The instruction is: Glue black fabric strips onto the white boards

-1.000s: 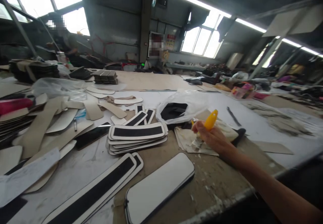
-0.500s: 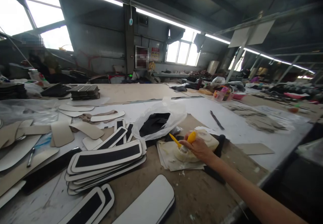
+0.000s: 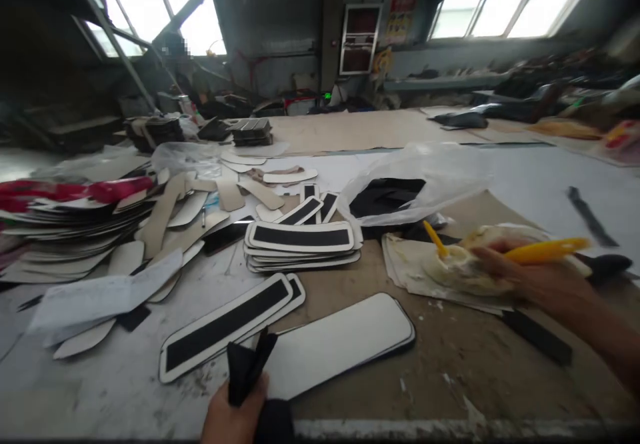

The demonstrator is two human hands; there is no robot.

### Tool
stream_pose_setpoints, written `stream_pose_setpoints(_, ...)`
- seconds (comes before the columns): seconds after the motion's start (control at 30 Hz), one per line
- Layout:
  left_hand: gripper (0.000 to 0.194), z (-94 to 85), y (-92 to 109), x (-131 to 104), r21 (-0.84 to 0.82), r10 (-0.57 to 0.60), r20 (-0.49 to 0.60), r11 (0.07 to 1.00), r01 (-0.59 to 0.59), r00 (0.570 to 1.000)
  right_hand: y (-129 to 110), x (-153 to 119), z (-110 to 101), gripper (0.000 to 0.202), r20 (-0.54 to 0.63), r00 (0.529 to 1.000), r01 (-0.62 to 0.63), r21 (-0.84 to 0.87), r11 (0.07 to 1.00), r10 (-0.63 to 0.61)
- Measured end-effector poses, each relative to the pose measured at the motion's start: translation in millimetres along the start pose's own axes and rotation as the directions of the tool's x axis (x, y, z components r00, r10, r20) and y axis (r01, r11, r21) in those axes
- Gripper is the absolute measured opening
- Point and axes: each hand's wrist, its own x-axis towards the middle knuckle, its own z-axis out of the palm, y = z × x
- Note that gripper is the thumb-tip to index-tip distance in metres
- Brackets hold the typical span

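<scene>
My right hand (image 3: pixel 525 274) is closed around a yellow-handled brush (image 3: pixel 547 251), its head low over a glue-crusted container (image 3: pixel 453 267). A second yellow handle (image 3: pixel 434 236) slants up out of that container, which rests on stiff, glue-stained sheets (image 3: pixel 407 267). At the bottom edge my left hand (image 3: pixel 235 411) grips folded black material (image 3: pixel 245 367). Just beyond it lie white rounded panels (image 3: pixel 345 337), stacked at a slant. Left of these are white-bordered pieces with black centres (image 3: pixel 227 324), and a taller pile of similar pieces (image 3: pixel 303 237) sits behind.
A clear plastic bag (image 3: pixel 450 177) with black material inside lies mid-table. Many beige and white cut pieces (image 3: pixel 165 217) spread over the left side, beside a large layered stack (image 3: pixel 75 244). A dark strip (image 3: pixel 593 217) lies at the right.
The view has swung left and down. My left hand has come into view holding black material. My right hand stays at the glue container, the brush handle now lying flatter.
</scene>
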Motion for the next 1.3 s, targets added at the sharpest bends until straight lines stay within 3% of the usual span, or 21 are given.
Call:
stream_pose_setpoints(0.07,0.039,2.1,-2,4,-0.092,-0.054,-0.005,0.994,0.053,0.999,-13,-21,11,0.036,-0.131,0.984,-0.103,0.110,0.989,0.117)
stream_pose_setpoints(0.1,0.040,2.7,-1,4,-0.153,-0.077,-0.001,0.985,0.076,0.997,-24,-35,23,0.036,-0.114,0.981,-0.138,0.160,0.977,0.157)
stream_pose_setpoints(0.2,0.031,1.2,2,4,-0.291,-0.090,0.079,0.951,0.109,0.993,-68,-79,77,0.036,0.148,0.985,-0.154,0.487,0.860,0.092)
stream_pose_setpoints(0.27,0.029,-1.7,3,3,-0.321,-0.102,0.137,0.937,0.141,0.985,-101,-104,118,0.037,0.307,0.951,-0.224,0.605,0.764,0.036)
stream_pose_setpoints(0.37,0.033,-5.5,-1,4,-0.311,-0.128,0.170,0.934,0.176,0.977,-140,-126,166,0.039,0.436,0.900,-0.311,0.654,0.690,-0.008)
stream_pose_setpoints(0.47,0.036,-7.3,-7,5,-0.345,-0.114,0.231,0.919,0.191,0.966,-155,-134,187,0.038,0.491,0.871,-0.361,0.642,0.677,-0.002)
stream_pose_setpoints(0.57,0.035,-7.9,-9,7,-0.361,-0.071,0.274,0.917,0.171,0.959,-152,-132,186,0.038,0.430,0.903,-0.299,0.578,0.759,0.028)
stream_pose_setpoints(0.67,0.032,-7.9,-10,9,-0.327,-0.064,0.241,0.934,0.143,0.968,-139,-123,172,0.036,0.268,0.963,-0.149,0.444,0.883,0.027)
stream_pose_setpoints(0.77,0.033,-6.4,-13,11,-0.313,-0.077,0.205,0.940,0.139,0.976,-121,-111,155,0.033,0.133,0.991,-0.038,0.312,0.949,-0.004)
stream_pose_setpoints(0.93,0.037,-1.4,-18,15,-0.238,-0.095,0.149,0.963,0.129,0.984,-91,-91,128,0.028,-0.052,0.991,0.123,0.046,0.991,-0.120)
stream_pose_setpoints(1.07,0.032,0.1,-15,14,-0.241,-0.090,0.108,0.964,0.114,0.990,-87,-86,108,0.025,-0.167,0.958,0.213,-0.125,0.969,-0.232)
stream_pose_setpoints(1.13,0.030,-0.6,-13,13,-0.239,-0.077,0.101,0.966,0.099,0.992,-98,-94,107,0.023,-0.186,0.946,0.250,-0.099,0.963,-0.265)
stream_pose_setpoints(1.2,0.032,-1.8,-12,12,-0.231,-0.074,0.116,0.968,0.099,0.991,-116,-107,116,0.024,-0.135,0.962,0.248,0.050,0.968,-0.239)
stream_pose_setpoints(1.3,0.032,-3.4,-11,9,-0.271,-0.062,0.171,0.957,0.107,0.983,-145,-131,148,0.027,0.116,0.985,0.069,0.405,0.912,-0.126)
